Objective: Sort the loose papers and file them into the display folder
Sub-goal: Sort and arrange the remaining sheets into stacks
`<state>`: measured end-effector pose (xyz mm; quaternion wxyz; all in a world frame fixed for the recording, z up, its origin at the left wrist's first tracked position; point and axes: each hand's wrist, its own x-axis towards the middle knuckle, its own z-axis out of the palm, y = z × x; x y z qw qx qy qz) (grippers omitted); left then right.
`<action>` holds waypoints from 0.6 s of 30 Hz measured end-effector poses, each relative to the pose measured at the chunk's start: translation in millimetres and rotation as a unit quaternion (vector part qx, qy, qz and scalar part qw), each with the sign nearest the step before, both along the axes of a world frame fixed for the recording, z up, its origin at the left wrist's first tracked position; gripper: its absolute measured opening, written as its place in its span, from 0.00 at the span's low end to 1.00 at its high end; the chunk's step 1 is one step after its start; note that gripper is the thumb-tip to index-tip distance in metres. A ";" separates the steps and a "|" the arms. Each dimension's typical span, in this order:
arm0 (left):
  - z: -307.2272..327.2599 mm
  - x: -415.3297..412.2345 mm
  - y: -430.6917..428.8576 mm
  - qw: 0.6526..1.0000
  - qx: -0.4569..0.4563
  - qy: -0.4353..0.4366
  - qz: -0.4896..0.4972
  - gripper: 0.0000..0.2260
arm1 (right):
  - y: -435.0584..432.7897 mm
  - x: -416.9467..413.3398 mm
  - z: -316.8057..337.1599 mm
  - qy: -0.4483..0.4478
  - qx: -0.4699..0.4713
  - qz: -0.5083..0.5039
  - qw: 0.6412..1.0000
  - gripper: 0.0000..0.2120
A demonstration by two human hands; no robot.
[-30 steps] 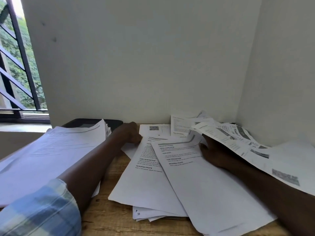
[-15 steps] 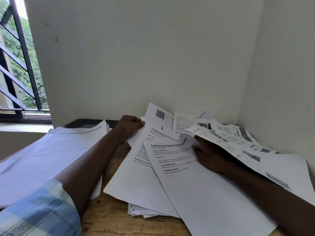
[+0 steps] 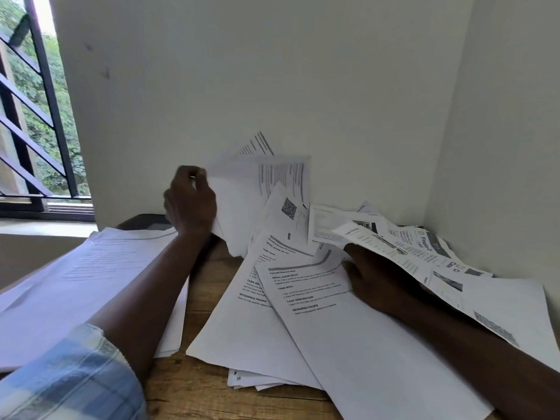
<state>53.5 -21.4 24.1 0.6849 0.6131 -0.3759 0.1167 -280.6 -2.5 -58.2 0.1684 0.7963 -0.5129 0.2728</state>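
Left hand [image 3: 191, 201] grips raised sheets [image 3: 263, 183] mid-frame. Right hand [image 3: 372, 280], lower right, lies under a leaflet [image 3: 424, 253], perhaps holding it; I cannot tell.

My left forearm [image 3: 157, 286] slants up from the lower left toward centre frame, and my left hand [image 3: 191, 201], back toward me, pinches upright sheets [image 3: 260, 189] in curled fingers. My right forearm [image 3: 485, 353] enters from the lower right; my right hand [image 3: 374, 278] lies low, right of centre, its fingers partly hidden.
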 end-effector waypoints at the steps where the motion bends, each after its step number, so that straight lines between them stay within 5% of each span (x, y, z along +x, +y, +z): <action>1: 5.5 2.6 3.6 0.999 -0.032 0.022 0.019 0.10 | 1.4 1.1 2.5 0.043 -0.037 0.001 0.998 0.13; 4: 13.7 11.6 8.8 0.991 -0.080 0.103 0.041 0.12 | 6.6 12.5 11.9 0.121 -0.069 -0.007 0.990 0.03; 9: 4.6 21.8 4.6 0.983 -0.091 0.159 0.021 0.12 | 9.3 53.4 36.1 0.181 -0.015 0.019 0.983 0.04; 13: -4.0 26.5 -1.8 0.982 -0.093 0.166 0.002 0.12 | 13.9 88.8 57.4 0.323 -0.118 0.081 0.935 0.13; 16: -5.9 34.7 -8.8 0.975 -0.099 0.199 -0.015 0.12 | 28.9 107.8 72.6 0.309 -0.163 0.179 0.920 0.06; 18: -6.7 38.9 -12.0 0.968 -0.095 0.229 -0.026 0.13 | 37.4 112.4 84.5 0.237 -0.118 0.195 0.944 0.05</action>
